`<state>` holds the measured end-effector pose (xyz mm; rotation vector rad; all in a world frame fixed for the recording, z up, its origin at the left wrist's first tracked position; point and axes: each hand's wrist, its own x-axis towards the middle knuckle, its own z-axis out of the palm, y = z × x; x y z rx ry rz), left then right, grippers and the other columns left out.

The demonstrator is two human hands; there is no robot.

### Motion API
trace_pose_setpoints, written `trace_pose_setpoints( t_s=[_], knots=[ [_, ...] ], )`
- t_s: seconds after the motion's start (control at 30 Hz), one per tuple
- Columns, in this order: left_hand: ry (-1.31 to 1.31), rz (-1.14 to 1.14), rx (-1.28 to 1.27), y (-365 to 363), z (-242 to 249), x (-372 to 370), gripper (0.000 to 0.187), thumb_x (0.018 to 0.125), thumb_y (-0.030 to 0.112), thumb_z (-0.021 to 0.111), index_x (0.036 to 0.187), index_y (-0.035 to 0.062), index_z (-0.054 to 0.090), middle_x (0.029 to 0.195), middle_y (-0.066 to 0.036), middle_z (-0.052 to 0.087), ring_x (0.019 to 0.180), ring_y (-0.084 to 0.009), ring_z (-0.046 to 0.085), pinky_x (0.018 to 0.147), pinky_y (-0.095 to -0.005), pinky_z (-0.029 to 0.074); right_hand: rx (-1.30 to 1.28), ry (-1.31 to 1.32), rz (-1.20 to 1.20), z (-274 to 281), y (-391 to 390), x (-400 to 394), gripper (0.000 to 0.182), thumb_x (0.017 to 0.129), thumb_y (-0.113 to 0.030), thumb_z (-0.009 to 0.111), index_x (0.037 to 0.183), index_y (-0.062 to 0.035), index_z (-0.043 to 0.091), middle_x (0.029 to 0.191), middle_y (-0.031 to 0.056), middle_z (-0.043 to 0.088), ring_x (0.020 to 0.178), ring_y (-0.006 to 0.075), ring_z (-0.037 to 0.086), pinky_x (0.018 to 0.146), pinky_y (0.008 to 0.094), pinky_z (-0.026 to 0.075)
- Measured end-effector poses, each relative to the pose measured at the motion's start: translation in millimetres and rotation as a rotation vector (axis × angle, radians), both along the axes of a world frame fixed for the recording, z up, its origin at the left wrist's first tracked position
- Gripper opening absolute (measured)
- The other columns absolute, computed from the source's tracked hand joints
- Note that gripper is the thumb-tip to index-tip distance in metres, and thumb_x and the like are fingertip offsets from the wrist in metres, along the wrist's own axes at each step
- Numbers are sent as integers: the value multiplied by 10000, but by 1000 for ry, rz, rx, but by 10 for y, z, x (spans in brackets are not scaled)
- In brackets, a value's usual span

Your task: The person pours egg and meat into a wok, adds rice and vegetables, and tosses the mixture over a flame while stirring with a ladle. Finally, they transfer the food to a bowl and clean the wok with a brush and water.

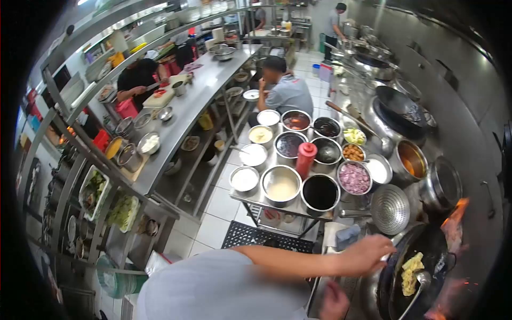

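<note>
My left hand (368, 255) reaches over the near side of a black wok (396, 288), its fingers bent and drawn together; anything between them is too small to make out. Lower down, my right hand (334, 302) is smeared by motion, and its fingers cannot be read. A yellow, egg-like food (411, 273) lies in the wok. The bowl of a metal ladle (423, 278) touches that food, and its handle runs to the bottom edge. Flames (455, 224) rise at the wok's far side. A folded cloth (348, 236) lies just above my left forearm.
A perforated strainer (390, 209) rests beyond my left hand. Sauce pots (320, 193) and a red squeeze bottle (305, 160) crowd the cart. One co-worker (289, 93) is low beside it; another (140, 82) works at the long counter (184, 117). A third person (333, 29) stands farther back.
</note>
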<state>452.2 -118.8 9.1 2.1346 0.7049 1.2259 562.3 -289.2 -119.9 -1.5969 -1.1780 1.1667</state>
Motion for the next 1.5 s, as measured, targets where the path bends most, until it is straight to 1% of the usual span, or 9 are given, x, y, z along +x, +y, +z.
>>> trace_pose_setpoints(
  t_s=[0.1, 0.23, 0.53, 0.63, 0.73, 0.9, 1.0, 1.23, 1.5],
  knots=[
    [21, 80, -12, -53, 232, -778, 399, 834, 129, 695, 1199, 10, 586, 1206, -156, 581, 1131, -342, 553, 959, -416, 450, -54, -431, 431, -714, 412, -666, 625, 797, -247, 711, 1302, 72, 526, 1248, 329, 567, 1215, 428, 544, 1045, 420, 431],
    [169, 178, -139, -270, 98, -1783, 360, 898, 156, 662, 1218, 12, 578, 1194, -163, 603, 1127, -338, 584, 957, -404, 475, -455, -551, 63, -1839, 585, -868, 812, 804, -170, 613, 1479, 87, 241, 1554, 310, 173, 1423, 434, 273, 1168, 437, 272],
    [258, 1072, -571, -673, -919, -5248, 241, 921, 212, 639, 1079, 36, 686, 979, -123, 708, 875, -216, 678, 803, -324, 540, -640, -1206, 210, -3386, 422, -874, 947, 736, -212, 750, 1464, 106, 234, 1532, 261, 278, 1437, 375, 256, 1184, 417, 232],
    [-470, 1342, -823, -827, -1308, -6696, 198, 929, 238, 609, 978, 67, 694, 851, -31, 678, 739, -135, 639, 635, -267, 495, -677, -1052, 197, -3198, 646, -1033, 869, 742, -187, 735, 1437, 96, 298, 1483, 262, 353, 1391, 374, 331, 1148, 421, 285],
    [-1191, 1411, -869, -1009, -1832, -8106, 475, 963, 375, 603, 1257, 11, 521, 1133, -138, 616, 937, -230, 642, 719, -332, 553, -735, -799, 192, -2915, 724, -1201, 793, 748, -161, 720, 1410, 85, 361, 1433, 264, 429, 1345, 372, 407, 1112, 424, 339],
    [-1447, 1268, -791, -787, -2256, -9298, 454, 989, 283, 554, 1321, -9, 448, 1118, -182, 618, 846, -265, 672, 632, -326, 600, -563, -698, 12, -3363, -42, -971, 559, 758, -112, 698, 1254, 82, 526, 1157, 225, 649, 1038, 319, 634, 875, 411, 503],
    [-1422, 1483, -687, -677, -2495, -9615, 214, 919, 35, 552, 1120, -25, 594, 983, -136, 661, 765, -225, 686, 631, -285, 613, -631, -639, 125, -2184, -38, -1571, 595, 778, -187, 753, 1291, 30, 546, 1078, 189, 677, 983, 274, 650, 854, 370, 516],
    [-950, 1577, -681, -601, -1725, -8449, 162, 888, 71, 568, 1037, 14, 597, 864, -74, 655, 669, -143, 630, 568, -243, 539, -175, -353, 47, 411, 559, -1894, 412, 863, -132, 673, 1246, 5, 600, 1097, 122, 678, 979, 201, 651, 853, 325, 520],
    [-746, 574, -956, 311, -256, -4782, 190, 931, 74, 621, 1107, 17, 579, 899, -39, 671, 655, -85, 648, 543, -187, 545, -142, -1390, -658, 1496, -508, 1098, 509, 846, -216, 695, 1285, 6, 563, 1225, 249, 595, 1128, 414, 574, 1000, 461, 444]
  ],
)
